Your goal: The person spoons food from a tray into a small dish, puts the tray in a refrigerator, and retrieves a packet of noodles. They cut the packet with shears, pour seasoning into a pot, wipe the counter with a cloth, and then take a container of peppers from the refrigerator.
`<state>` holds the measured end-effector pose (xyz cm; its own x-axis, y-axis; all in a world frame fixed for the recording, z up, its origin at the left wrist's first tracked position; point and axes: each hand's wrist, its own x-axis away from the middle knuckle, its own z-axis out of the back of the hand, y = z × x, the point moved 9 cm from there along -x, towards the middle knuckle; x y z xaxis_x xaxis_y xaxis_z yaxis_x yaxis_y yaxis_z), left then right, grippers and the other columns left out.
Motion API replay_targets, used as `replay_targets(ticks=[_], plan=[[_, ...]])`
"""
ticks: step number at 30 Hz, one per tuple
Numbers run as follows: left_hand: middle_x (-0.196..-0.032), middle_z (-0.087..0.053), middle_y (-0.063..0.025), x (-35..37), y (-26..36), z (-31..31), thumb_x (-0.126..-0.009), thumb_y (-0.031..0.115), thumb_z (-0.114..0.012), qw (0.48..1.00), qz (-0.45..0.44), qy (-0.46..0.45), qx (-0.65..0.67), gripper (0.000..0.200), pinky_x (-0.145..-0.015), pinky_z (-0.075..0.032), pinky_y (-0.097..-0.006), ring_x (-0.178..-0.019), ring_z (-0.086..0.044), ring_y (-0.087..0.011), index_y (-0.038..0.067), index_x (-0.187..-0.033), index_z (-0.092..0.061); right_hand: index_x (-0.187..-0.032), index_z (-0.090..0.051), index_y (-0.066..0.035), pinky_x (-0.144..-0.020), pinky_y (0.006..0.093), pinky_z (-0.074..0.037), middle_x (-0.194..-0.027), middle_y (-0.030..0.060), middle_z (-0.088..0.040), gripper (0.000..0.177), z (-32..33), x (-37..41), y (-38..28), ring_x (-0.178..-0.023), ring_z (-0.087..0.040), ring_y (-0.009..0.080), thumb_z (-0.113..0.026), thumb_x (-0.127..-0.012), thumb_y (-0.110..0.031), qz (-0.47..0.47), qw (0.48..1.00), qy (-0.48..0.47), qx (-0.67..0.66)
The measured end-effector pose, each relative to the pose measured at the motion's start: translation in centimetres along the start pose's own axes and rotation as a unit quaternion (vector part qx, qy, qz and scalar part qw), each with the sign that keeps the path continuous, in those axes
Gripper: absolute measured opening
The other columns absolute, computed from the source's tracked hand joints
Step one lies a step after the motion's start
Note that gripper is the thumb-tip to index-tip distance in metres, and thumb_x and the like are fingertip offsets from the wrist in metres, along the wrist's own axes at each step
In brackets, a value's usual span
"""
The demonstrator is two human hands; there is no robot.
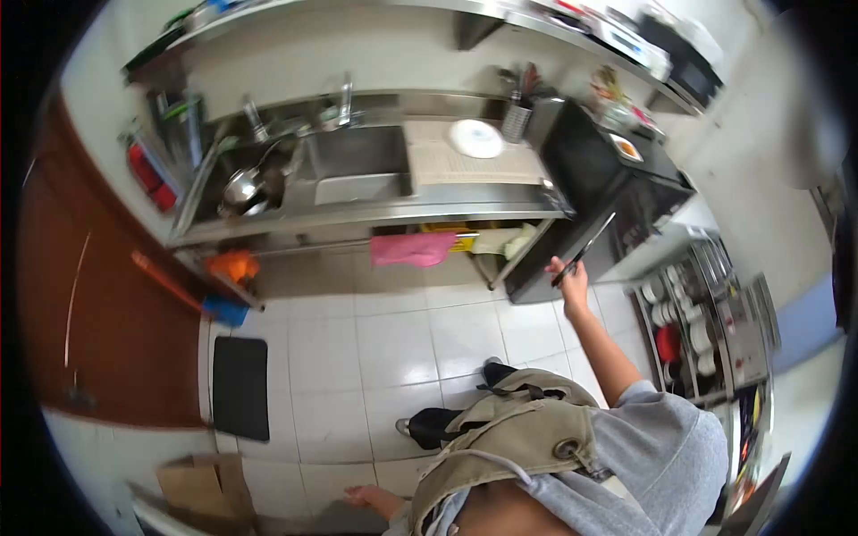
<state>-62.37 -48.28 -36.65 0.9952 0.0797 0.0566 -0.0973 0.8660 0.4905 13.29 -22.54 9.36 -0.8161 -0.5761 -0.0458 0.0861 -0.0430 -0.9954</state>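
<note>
My right hand (572, 279) is closed around the dark handle of a knife (593, 243), whose blade points up and to the right, beside the dark fridge-like cabinet. Low in the view, my left hand (362, 496) hangs at my side over the floor tiles; its fingers are small and blurred. A white plate (476, 139) lies on the ribbed drainboard of the steel sink counter. Right of it stands a metal holder with utensils (516, 121). On top of the dark cabinet is a small dish with orange food (626, 148).
Metal pots (243, 189) sit in the left sink basin. A pink cloth (413, 249) hangs below the counter. On the floor lie a black mat (240, 388) and a cardboard box (204, 489). A dish rack (684, 330) stands at the right, a brown door (116, 295) at the left.
</note>
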Motion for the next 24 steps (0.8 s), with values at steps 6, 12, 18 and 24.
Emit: replay_targets(ticks=[6, 12, 18, 24], plan=[[-0.14, -0.034, -0.0072, 15.4, 25.7, -12.6, -0.089, 0.05, -0.029, 0.72, 0.186, -0.488, 0.457, 0.061, -0.109, -0.017, -0.0384, -0.133, -0.024, -0.0236, 0.012, -0.137, -0.032, -0.094, -0.056, 0.002, -0.053, 0.0244, -0.046, -0.072, 0.01, -0.066, 0.028, 20.6, -9.2, -2.4, -0.059, -0.06, 0.0132, -0.064, -0.082, -0.022, 0.024, 0.982, 0.157, 0.098], [-0.134, -0.041, -0.0099, 37.9, 43.4, -16.2, -0.089, 0.043, -0.034, 0.667, -0.002, -0.671, 0.324, 0.052, -0.102, -0.027, -0.0357, -0.124, -0.036, -0.0236, 0.012, -0.131, -0.039, -0.1, -0.051, 0.004, -0.061, 0.0264, -0.048, -0.078, 0.0119, -0.066, 0.037, 30.2, -19.0, -7.6, -0.065, -0.063, 0.0141, -0.069, -0.079, -0.022, 0.152, 0.946, 0.214, 0.192], [-0.103, -0.06, -0.0057, 67.8, 40.4, -19.4, -0.085, 0.02, -0.041, 0.57, -0.14, -0.772, 0.246, 0.032, -0.073, -0.045, -0.0333, -0.089, -0.057, -0.0196, 0.01, -0.113, -0.054, -0.103, -0.042, 0.0, -0.071, 0.0294, -0.048, -0.098, 0.0133, -0.065, 0.037, 30.6, -32.5, -6.5, -0.086, -0.064, 0.0199, -0.064, -0.083, -0.022, 0.208, 0.948, 0.151, 0.185], [-0.1, -0.062, -0.0062, 94.8, 32.4, -2.5, -0.092, 0.023, -0.042, 0.443, -0.208, -0.87, 0.054, 0.026, -0.074, -0.045, -0.0283, -0.088, -0.058, -0.0164, 0.012, -0.113, -0.052, -0.099, -0.041, -0.003, -0.068, 0.0299, -0.046, -0.089, 0.0098, -0.064, 0.029, 28.5, -37.1, -6.2, -0.076, -0.062, 0.0249, -0.062, -0.084, -0.017, 0.205, 0.959, 0.074, 0.179]])
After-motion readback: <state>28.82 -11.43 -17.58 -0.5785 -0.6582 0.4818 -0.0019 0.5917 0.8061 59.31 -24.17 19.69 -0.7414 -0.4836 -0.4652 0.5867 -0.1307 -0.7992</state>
